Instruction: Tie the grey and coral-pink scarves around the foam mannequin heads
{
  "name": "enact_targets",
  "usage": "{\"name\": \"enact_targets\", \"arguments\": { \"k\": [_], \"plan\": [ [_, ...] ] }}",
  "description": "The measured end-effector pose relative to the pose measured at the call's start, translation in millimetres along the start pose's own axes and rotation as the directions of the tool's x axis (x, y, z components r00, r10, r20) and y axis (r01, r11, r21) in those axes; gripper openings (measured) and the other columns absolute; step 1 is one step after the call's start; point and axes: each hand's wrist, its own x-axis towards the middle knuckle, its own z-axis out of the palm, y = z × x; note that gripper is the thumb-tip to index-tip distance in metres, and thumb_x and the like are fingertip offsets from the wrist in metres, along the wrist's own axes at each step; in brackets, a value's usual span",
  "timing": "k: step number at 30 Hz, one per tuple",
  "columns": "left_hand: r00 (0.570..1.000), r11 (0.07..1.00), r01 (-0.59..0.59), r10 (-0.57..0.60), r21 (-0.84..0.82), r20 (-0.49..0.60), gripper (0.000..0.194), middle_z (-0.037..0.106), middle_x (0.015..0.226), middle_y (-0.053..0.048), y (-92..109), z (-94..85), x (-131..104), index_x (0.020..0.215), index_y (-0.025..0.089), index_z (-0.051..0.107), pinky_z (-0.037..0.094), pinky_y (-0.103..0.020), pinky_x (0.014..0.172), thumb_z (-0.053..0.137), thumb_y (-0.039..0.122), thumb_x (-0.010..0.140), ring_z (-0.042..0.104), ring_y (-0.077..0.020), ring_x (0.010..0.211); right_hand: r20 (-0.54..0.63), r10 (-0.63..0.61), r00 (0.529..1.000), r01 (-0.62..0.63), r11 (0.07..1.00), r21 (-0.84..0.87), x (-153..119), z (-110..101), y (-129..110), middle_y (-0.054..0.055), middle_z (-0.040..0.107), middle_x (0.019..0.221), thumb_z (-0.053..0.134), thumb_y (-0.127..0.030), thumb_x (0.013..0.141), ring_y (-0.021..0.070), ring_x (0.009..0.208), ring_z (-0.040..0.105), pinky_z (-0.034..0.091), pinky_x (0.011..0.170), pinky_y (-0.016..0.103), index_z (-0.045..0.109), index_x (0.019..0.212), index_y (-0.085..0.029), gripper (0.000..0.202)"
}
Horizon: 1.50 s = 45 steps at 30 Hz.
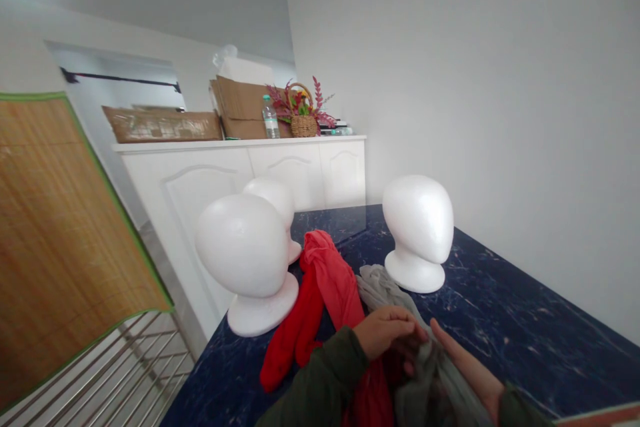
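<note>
1. Nearest you, at the lower edge of the view, your left hand [387, 333] lies palm-down on the grey cloth [425, 380], fingers together and curled over its folds in a closed grip.
2. Your right hand [467, 367] lies just beside it, palm open and fingers straight, grip apart, touching the same cloth.
3. Grey cloth is bunched on the dark blue marbled worktop [525, 320]; a red cloth [330, 293] lies touching its left side.
4. Further back, three white foam heads stand upright: one left [245, 260], one behind it [277, 203], one right [417, 227].
5. Farthest, a white cabinet [280, 167] carries cardboard, a water bottle [270, 117] and a wicker basket [303, 121].
</note>
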Motion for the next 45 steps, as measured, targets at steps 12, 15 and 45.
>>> {"name": "enact_targets", "arguments": {
  "k": [12,15,45],
  "plan": [
    [0.899,0.616,-0.031,0.361,0.787,-0.248,0.024,0.044,0.127,-0.008,-21.5,-41.5,7.0,0.088,0.02,0.06,0.012,-0.052,0.1,0.048,0.018,0.068,0.029,-0.0283,0.122,-0.052,0.115,0.992,-0.118,0.992,-0.043,-25.7,0.9,-15.7,-0.003,0.045,0.038,0.047,-0.034,0.078,0.0056,0.031,0.042,0.035,0.035,0.016,0.054,0.062,-0.013,0.028],
    [0.758,0.828,-0.167,0.455,0.536,-0.467,0.026,0.054,0.115,-0.008,-8.0,-42.6,2.6,0.093,0.018,0.056,0.03,-0.041,0.095,0.042,0.014,0.071,0.045,-0.024,0.11,-0.038,0.125,0.991,-0.127,0.99,-0.064,-35.0,-3.5,-30.7,-0.003,0.043,0.038,0.051,-0.033,0.074,0.0045,0.033,0.041,0.036,0.037,0.015,0.05,0.051,-0.014,0.03],
    [0.688,0.758,-0.025,0.486,0.651,-0.539,0.02,0.063,0.083,-0.003,67.9,-14.5,-4.1,0.083,0.017,0.059,0.042,-0.029,0.075,0.04,0.019,0.077,0.056,-0.0175,0.081,0.321,-0.533,0.783,0.113,-0.385,-0.916,-38.4,8.5,-53.9,0.017,0.029,0.135,0.055,-0.061,0.06,0.0297,0.121,0.03,0.026,0.098,0.041,0.027,0.132,-0.012,0.092]
  ]
}}
